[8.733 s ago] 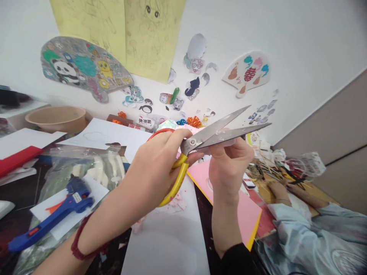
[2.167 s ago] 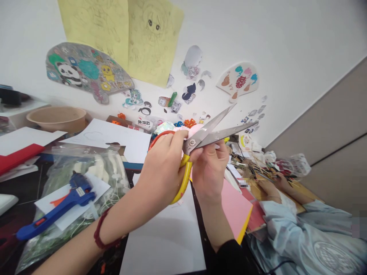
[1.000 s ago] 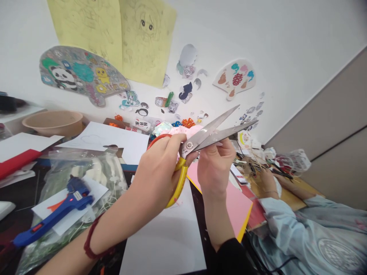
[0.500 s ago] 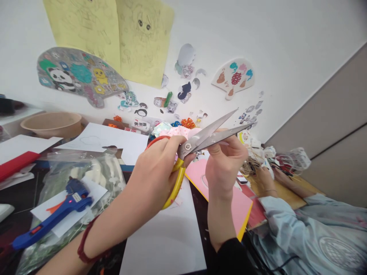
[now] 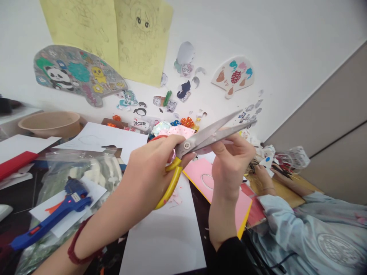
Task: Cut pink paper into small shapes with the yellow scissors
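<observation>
My left hand (image 5: 149, 164) is closed round the handles of a pair of scissors (image 5: 205, 134), one loop yellow and one red. The blades stand a little apart and point up and to the right. Close under the blades, my right hand (image 5: 231, 160) is closed in a pinch; what lies between its fingers is hidden by the lower blade and the fingers. Small pink scraps (image 5: 175, 198) lie below on a white sheet of paper (image 5: 163, 240). A pink sheet with a yellow edge (image 5: 197, 172) lies behind my right wrist.
At left, a blue glue gun (image 5: 54, 217) rests on white paper over a clear plastic bag (image 5: 110, 191). Behind it stand a tan bowl (image 5: 50, 124) and a red object (image 5: 17, 165). Another person's hands (image 5: 265, 179) work at the right. Fans and stickers hang on the wall.
My right hand has shifted slightly right along the blades. The scissors have moved a little left at the handles, and the blades look slightly less spread.
</observation>
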Demonstrator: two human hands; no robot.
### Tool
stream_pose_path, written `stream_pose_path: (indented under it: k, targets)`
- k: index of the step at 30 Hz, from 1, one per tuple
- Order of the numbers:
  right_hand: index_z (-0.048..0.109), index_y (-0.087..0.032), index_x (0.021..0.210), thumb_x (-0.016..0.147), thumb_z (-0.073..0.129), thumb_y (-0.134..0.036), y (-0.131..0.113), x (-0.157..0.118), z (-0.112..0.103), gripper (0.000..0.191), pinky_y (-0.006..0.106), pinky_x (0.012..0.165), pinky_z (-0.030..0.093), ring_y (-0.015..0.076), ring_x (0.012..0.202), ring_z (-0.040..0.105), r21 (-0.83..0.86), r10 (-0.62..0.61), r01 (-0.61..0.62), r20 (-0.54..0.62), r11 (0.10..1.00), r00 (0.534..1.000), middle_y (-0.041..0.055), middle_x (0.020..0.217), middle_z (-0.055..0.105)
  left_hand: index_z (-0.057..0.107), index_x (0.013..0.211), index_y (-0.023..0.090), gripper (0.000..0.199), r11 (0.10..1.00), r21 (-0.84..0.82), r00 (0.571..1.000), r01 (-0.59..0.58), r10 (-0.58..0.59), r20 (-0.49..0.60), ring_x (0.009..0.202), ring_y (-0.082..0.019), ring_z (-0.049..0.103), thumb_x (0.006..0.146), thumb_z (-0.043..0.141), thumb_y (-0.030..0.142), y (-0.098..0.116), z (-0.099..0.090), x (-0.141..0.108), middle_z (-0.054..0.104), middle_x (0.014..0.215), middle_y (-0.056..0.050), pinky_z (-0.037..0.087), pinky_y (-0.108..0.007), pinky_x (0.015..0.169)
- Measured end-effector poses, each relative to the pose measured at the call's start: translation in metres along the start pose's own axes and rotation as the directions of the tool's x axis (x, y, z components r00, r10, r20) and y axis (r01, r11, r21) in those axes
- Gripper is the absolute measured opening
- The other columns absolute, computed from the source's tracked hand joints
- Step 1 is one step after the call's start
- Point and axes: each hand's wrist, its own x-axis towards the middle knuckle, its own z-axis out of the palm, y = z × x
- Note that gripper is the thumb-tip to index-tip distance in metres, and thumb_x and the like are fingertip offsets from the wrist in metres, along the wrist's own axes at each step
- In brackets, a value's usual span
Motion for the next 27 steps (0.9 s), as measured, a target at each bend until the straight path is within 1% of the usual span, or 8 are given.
stream_pose_path:
  k: [2, 4, 8, 12, 15, 19, 23, 27]
  targets:
    - [0.077, -0.026, 0.076, 0.082, 0.082, -0.028, -0.003, 0.000, 0.002, 0.008, 0.031, 0.067, 0.051, 0.0139, 0.066, 0.063, 0.028, 0.039, -0.040, 0.007, 0.999, 0.999, -0.0037, 0.069, 0.069, 0.067, 0.099, 0.023, 0.016, 0.984, -0.141, 0.993, 0.105, -0.111, -0.037, 0.054, -0.012, 0.047, 0.097, 0.064, 0.038, 0.000, -0.001, 0.003, 0.052, 0.063, 0.005, 0.035, -0.025, 0.053]
    - [0.077, -0.026, 0.075, 0.083, 0.082, -0.030, -0.005, -0.002, 0.006, 0.010, 0.031, 0.065, 0.051, 0.0142, 0.069, 0.064, 0.060, 0.098, -0.099, 0.015, 0.993, 0.995, -0.0027, 0.071, 0.071, 0.069, 0.102, 0.023, 0.019, 0.928, -0.317, 0.975, 0.198, -0.221, -0.039, 0.056, -0.012, 0.049, 0.096, 0.066, 0.042, 0.000, 0.000, 0.007, 0.055, 0.064, 0.004, 0.037, -0.026, 0.053]
    - [0.076, -0.026, 0.074, 0.081, 0.082, -0.035, -0.005, -0.007, 0.014, 0.013, 0.030, 0.066, 0.052, 0.0142, 0.071, 0.064, 0.119, 0.216, -0.217, 0.019, 0.969, 0.976, -0.0023, 0.073, 0.071, 0.069, 0.108, 0.022, 0.025, 0.725, -0.626, 0.943, 0.289, -0.327, 0.056, 0.056, -0.011, 0.051, 0.087, 0.075, 0.034, -0.002, 0.007, 0.013, 0.057, 0.068, 0.003, 0.042, -0.025, 0.051]
    - [0.076, -0.025, 0.076, 0.081, 0.082, -0.036, -0.001, -0.012, 0.021, 0.014, 0.028, 0.072, 0.054, 0.0130, 0.075, 0.064, 0.158, 0.282, -0.285, 0.042, 0.945, 0.959, -0.0023, 0.077, 0.072, 0.070, 0.108, 0.023, 0.033, 0.570, -0.751, 0.908, 0.332, -0.408, 0.092, 0.055, -0.011, 0.051, 0.077, 0.081, 0.023, -0.004, 0.012, 0.014, 0.053, 0.068, 0.004, 0.045, -0.026, 0.051]
    - [0.076, -0.024, 0.080, 0.082, 0.081, -0.034, 0.003, -0.011, 0.021, 0.011, 0.028, 0.075, 0.056, 0.0120, 0.074, 0.064, 0.124, 0.307, -0.320, 0.109, 0.939, 0.945, -0.0019, 0.079, 0.072, 0.070, 0.110, 0.024, 0.035, 0.590, -0.753, 0.901, 0.291, -0.434, 0.008, 0.059, -0.012, 0.055, 0.076, 0.081, 0.024, -0.009, 0.010, 0.015, 0.057, 0.070, 0.003, 0.048, -0.027, 0.054]
    - [0.077, -0.023, 0.078, 0.082, 0.082, -0.032, 0.006, -0.008, 0.020, 0.011, 0.026, 0.069, 0.055, 0.0110, 0.068, 0.061, 0.047, 0.291, -0.302, 0.161, 0.952, 0.943, -0.0025, 0.073, 0.069, 0.068, 0.112, 0.025, 0.032, 0.667, -0.712, 0.904, 0.219, -0.413, -0.108, 0.068, -0.014, 0.061, 0.082, 0.080, 0.028, -0.020, 0.003, 0.017, 0.064, 0.075, 0.002, 0.054, -0.028, 0.065]
    - [0.078, -0.023, 0.079, 0.082, 0.082, -0.028, 0.011, -0.006, 0.022, 0.007, 0.025, 0.070, 0.055, 0.0091, 0.065, 0.060, 0.075, 0.218, -0.226, 0.100, 0.971, 0.971, -0.0035, 0.072, 0.069, 0.067, 0.116, 0.026, 0.042, 0.657, -0.716, 0.914, 0.236, -0.401, -0.067, 0.067, -0.014, 0.062, 0.078, 0.085, 0.031, -0.031, 0.003, 0.019, 0.066, 0.081, 0.001, 0.055, -0.028, 0.064]
    - [0.080, -0.023, 0.079, 0.082, 0.084, -0.027, 0.018, -0.006, 0.025, 0.007, 0.023, 0.067, 0.053, 0.0076, 0.064, 0.059, 0.103, 0.219, -0.230, 0.108, 0.968, 0.970, -0.0035, 0.072, 0.071, 0.068, 0.113, 0.025, 0.043, 0.633, -0.722, 0.906, 0.278, -0.423, -0.023, 0.062, -0.011, 0.058, 0.074, 0.085, 0.027, -0.035, 0.006, 0.020, 0.059, 0.077, 0.003, 0.050, -0.026, 0.057]
